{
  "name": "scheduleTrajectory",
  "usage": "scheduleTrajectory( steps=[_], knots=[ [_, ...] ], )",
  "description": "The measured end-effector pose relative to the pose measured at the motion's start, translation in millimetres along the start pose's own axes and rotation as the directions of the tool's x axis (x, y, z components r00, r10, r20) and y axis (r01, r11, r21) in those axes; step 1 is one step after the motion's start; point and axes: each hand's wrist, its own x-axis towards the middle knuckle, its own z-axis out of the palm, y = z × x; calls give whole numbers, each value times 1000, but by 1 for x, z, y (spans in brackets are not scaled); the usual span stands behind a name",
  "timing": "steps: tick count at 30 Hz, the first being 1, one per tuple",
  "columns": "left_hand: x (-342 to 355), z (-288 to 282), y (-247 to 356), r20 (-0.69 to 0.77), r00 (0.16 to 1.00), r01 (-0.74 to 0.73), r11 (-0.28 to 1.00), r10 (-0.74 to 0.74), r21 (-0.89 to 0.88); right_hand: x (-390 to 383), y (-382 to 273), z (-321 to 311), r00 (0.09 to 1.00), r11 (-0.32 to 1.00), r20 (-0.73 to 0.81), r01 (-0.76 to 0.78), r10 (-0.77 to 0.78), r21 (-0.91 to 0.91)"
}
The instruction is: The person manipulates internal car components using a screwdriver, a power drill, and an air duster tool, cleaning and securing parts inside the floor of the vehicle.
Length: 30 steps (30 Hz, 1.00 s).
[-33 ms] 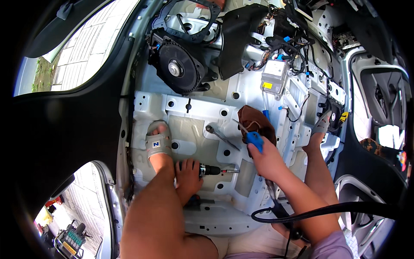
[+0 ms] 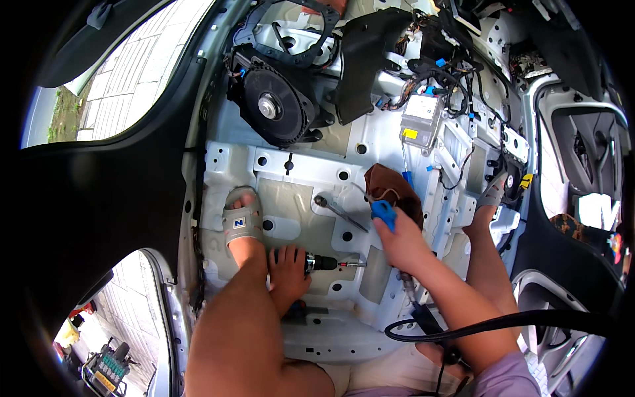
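Observation:
My left hand [image 2: 288, 278] is closed on a black power drill [image 2: 322, 262], which lies across the bare metal floor with a bit pointing right. My right hand [image 2: 403, 245] grips a blue-handled tool [image 2: 383, 213], its thin metal shaft angled up-left over a brown cloth pouch [image 2: 393, 182]. A steel socket wrench [image 2: 340, 215] rests between the hands, just left of the pouch. A blue screwdriver [image 2: 407, 177] lies above the pouch. A black cable [image 2: 503, 319] loops across my right forearm.
My sandaled feet [image 2: 243, 218] [image 2: 489, 194] are spread on the pan. Ahead are a round black speaker [image 2: 268, 106], a dark trim piece [image 2: 360, 59], a silver module [image 2: 421, 119] and tangled wiring. Open doorways flank me; a tool case [image 2: 109, 367] sits outside at lower left.
My right hand and the blue-handled tool have shifted slightly left. My left hand and the drill look the same.

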Motion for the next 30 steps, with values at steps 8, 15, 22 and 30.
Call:
scheduleTrajectory(
  steps=[8,15,22,30],
  knots=[
    [-2,-9,-7,-30,999,-37,997,36,-63,45,9,65,992,994,-120,18,-31,-110],
    [-5,-8,-6,-59,998,-35,999,33,-35,65,14,80,998,976,-65,9,-24,-220],
    [-3,-9,-4,-44,999,-31,999,29,-26,60,19,101,998,822,-29,33,-61,-569],
    [-6,-2,-9,-51,998,-23,998,21,-51,40,-2,97,998,879,-57,9,-41,-478]
  ],
)
